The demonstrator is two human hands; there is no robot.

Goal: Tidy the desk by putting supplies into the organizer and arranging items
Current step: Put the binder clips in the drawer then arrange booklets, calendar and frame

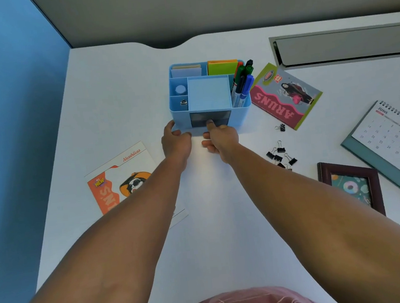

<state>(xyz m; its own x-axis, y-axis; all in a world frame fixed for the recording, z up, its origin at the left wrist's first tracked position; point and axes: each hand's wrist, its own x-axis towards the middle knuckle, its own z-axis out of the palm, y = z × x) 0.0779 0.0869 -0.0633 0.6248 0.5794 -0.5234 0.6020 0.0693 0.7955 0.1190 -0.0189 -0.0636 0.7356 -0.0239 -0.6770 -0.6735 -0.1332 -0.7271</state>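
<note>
Both hands meet the organizer (209,95): left (176,141) touching its corner, right (221,138) seemingly pinching the drawer (209,119); beside, "ARUN'S" card (286,96).

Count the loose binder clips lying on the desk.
About 6: one alone below the pink flyer; roughly five clustered nearer the picture frame. Overlap may hide some.

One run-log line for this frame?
left hand steadies organizer | right hand fingertip on drawer | binder clips loose
</note>
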